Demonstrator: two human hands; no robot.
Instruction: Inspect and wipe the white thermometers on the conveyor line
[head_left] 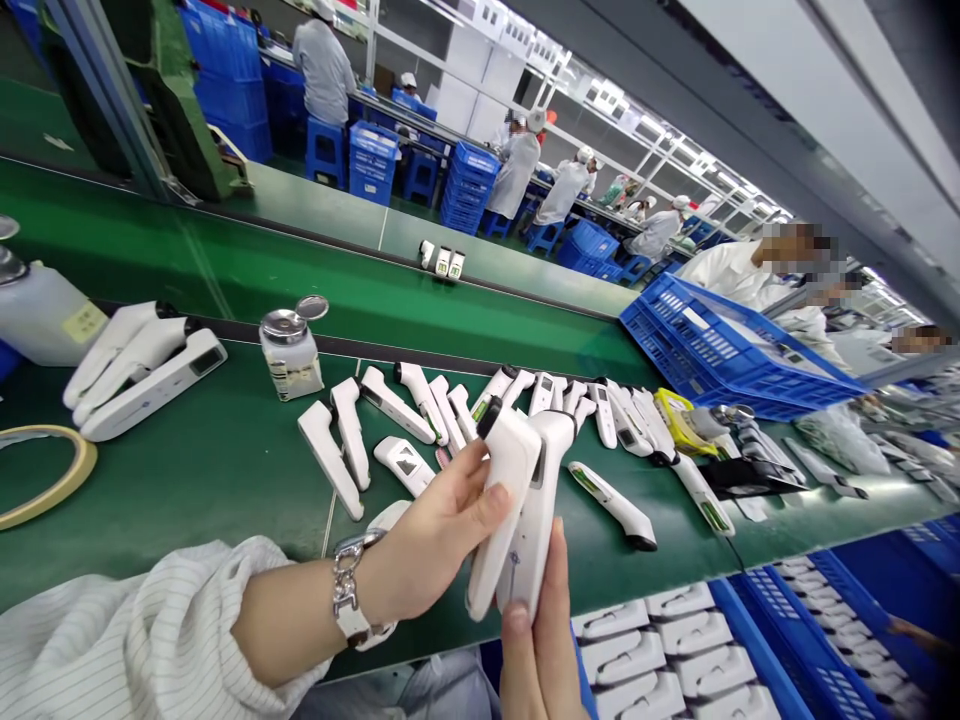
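My left hand [431, 545], with a bracelet at its wrist, is closed around a white infrared thermometer [508, 455] with a black-rimmed head. Its thumb lies across the casing. My right hand [536, 650] pinches the lower end of a second white thermometer [551, 465] between thumb and fingers. The two are side by side, heads up, above the bench edge, and seem to touch. Behind them on the green bench [247, 480] lie several more thermometers, among them one with its green inside showing [611, 503] and one with a small window [405, 463].
At the left are a stack of thermometers [142, 370], a tape roll [75, 470] and a metal-topped bottle [289, 355]. A blue crate [720, 345] stands at the right. Below the bench edge, a crate holds rows of thermometers [634, 660]. Co-workers sit beyond the green conveyor [345, 310].
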